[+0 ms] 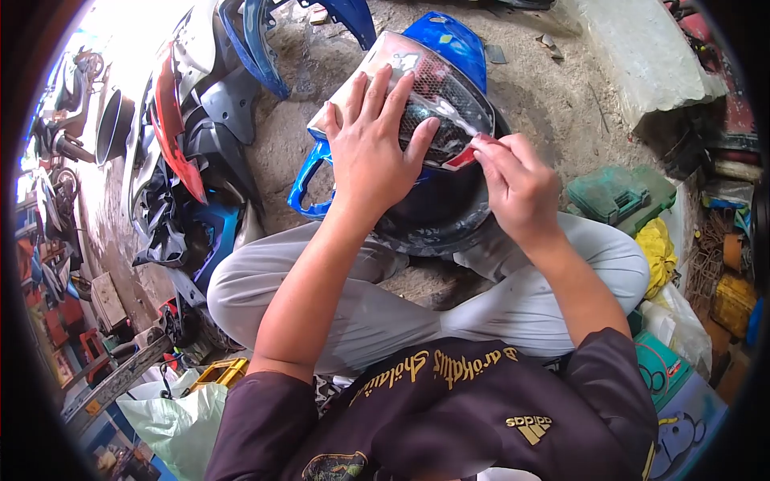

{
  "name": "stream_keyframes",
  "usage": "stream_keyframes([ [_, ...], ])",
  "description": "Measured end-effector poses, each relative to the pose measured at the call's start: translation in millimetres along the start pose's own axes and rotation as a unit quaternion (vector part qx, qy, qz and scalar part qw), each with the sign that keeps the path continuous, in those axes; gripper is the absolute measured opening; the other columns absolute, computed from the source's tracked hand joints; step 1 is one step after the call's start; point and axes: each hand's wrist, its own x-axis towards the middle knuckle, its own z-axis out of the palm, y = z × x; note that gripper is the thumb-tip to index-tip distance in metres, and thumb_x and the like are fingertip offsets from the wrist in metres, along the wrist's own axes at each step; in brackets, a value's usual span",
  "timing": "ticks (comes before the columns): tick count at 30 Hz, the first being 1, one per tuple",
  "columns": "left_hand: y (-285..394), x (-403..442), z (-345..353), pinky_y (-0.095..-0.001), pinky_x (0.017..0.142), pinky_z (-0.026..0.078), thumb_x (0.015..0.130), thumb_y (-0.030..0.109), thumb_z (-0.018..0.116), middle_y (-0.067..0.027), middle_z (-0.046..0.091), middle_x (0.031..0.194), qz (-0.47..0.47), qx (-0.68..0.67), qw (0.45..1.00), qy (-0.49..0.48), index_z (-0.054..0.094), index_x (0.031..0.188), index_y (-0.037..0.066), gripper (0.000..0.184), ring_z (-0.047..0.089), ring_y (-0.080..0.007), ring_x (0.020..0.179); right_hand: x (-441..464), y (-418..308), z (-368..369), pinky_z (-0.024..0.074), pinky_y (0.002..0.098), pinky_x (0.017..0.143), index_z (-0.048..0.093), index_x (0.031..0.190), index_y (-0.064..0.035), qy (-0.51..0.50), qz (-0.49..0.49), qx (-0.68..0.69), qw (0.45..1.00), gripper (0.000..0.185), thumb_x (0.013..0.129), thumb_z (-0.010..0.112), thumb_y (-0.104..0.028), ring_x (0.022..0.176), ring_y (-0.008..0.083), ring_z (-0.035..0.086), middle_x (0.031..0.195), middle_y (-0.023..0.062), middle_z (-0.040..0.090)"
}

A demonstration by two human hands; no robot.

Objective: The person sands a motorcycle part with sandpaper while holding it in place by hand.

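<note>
My left hand (373, 144) lies with fingers spread on a motorcycle body panel (449, 84), pressing on its pale, sanded-looking side. The panel has a dark honeycomb-patterned area with a whitish smear across it, and a red patch at its near corner. At that right edge, my right hand (521, 188) is closed in a pinch; what its fingertips hold is hidden or too small to make out. Blue plastic parts (451, 36) stick out behind and left of the panel. Below it sits a round black thing (433, 212), partly covered by the panel and hands.
Several motorcycle fairings, including a red one (172, 120), are piled at the left. Blue curved plastic (341, 20) lies at the back. A green case (613, 192), a yellow cloth (658, 255) and a concrete block (642, 60) are at the right. My crossed legs (273, 276) frame the work.
</note>
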Motion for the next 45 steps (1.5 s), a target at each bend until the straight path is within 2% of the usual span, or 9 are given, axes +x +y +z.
stream_keyframes([
  [4,2,1,-3,-0.07,0.127,0.025,0.105,0.05,0.066,-0.0123,0.052,0.169,-0.01,0.002,1.0,-0.017,0.057,0.161,0.02,0.064,0.04,-0.0394,0.16,-12,-17,10,0.0596,0.0411,0.063,0.08,0.109,-0.0103,0.005,-0.08,0.014,0.997,0.013,0.096,0.079,-0.011,0.076,0.0282,0.074,0.095,0.0059,0.07],
  [8,1,0,-4,-0.0699,0.127,0.025,0.106,0.05,0.065,-0.012,0.052,0.169,-0.009,-0.001,1.0,-0.016,0.057,0.161,0.02,0.063,0.04,-0.039,0.16,-1,-1,4,0.0602,0.0421,0.065,0.08,0.107,-0.0103,0.015,0.005,0.027,0.999,0.012,0.096,0.078,-0.01,0.077,0.0289,0.074,0.095,0.0074,0.069],
  [12,2,2,-3,-0.0699,0.127,0.025,0.106,0.051,0.065,-0.0117,0.051,0.169,-0.01,0.003,1.0,-0.017,0.057,0.161,0.021,0.063,0.04,-0.0391,0.16,-11,-22,11,0.0605,0.0418,0.065,0.079,0.111,-0.0104,-0.002,-0.074,0.012,0.997,0.014,0.097,0.076,-0.01,0.079,0.0288,0.075,0.095,0.008,0.07],
  [16,2,1,-4,-0.0702,0.127,0.025,0.106,0.052,0.064,-0.0116,0.051,0.17,-0.008,0.008,1.0,-0.018,0.057,0.161,0.021,0.063,0.04,-0.039,0.16,1,-4,1,0.06,0.0408,0.066,0.079,0.111,-0.0116,-0.008,0.01,0.009,1.0,0.014,0.097,0.078,-0.011,0.081,0.0266,0.075,0.096,0.0066,0.07],
  [21,2,2,-2,-0.0697,0.127,0.025,0.107,0.052,0.064,-0.0115,0.05,0.17,-0.012,0.006,1.0,-0.021,0.057,0.162,0.021,0.064,0.039,-0.0395,0.16,-6,-23,7,0.0585,0.0419,0.063,0.079,0.111,-0.0094,-0.017,-0.066,0.011,0.998,0.012,0.1,0.076,-0.013,0.075,0.0301,0.074,0.094,0.0074,0.07],
  [25,1,1,-3,-0.0694,0.127,0.025,0.107,0.052,0.064,-0.0117,0.051,0.17,-0.008,0.003,1.0,-0.014,0.056,0.162,0.021,0.064,0.039,-0.0399,0.16,5,2,1,0.061,0.0429,0.072,0.08,0.108,-0.007,-0.012,0.026,0.077,0.997,0.015,0.094,0.083,-0.009,0.083,0.0332,0.076,0.101,0.0116,0.075],
  [29,2,3,-3,-0.0692,0.127,0.026,0.107,0.051,0.064,-0.0117,0.051,0.169,-0.012,0.001,1.0,-0.018,0.057,0.162,0.021,0.063,0.039,-0.0399,0.16,-10,-24,6,0.0601,0.0423,0.069,0.08,0.107,-0.0097,-0.092,-0.074,0.029,0.993,0.012,0.095,0.08,-0.01,0.082,0.0305,0.077,0.098,0.0077,0.075],
  [33,-5,3,-2,-0.0688,0.127,0.026,0.107,0.052,0.063,-0.0116,0.051,0.169,-0.02,-0.01,1.0,-0.017,0.057,0.161,0.021,0.063,0.04,-0.0401,0.16,-3,-9,2,0.0592,0.0413,0.068,0.082,0.106,-0.0051,-0.058,-0.047,0.14,0.987,0.013,0.093,0.083,-0.005,0.08,0.0307,0.075,0.095,0.0109,0.075],
  [45,-5,2,-3,-0.0678,0.128,0.025,0.106,0.053,0.064,-0.0122,0.051,0.169,-0.022,-0.012,1.0,-0.018,0.057,0.161,0.022,0.064,0.04,-0.0409,0.16,3,-1,0,0.0585,0.0423,0.063,0.08,0.107,-0.012,0.006,-0.018,0.019,1.0,0.013,0.094,0.08,-0.012,0.077,0.0284,0.074,0.094,0.0053,0.07],
])
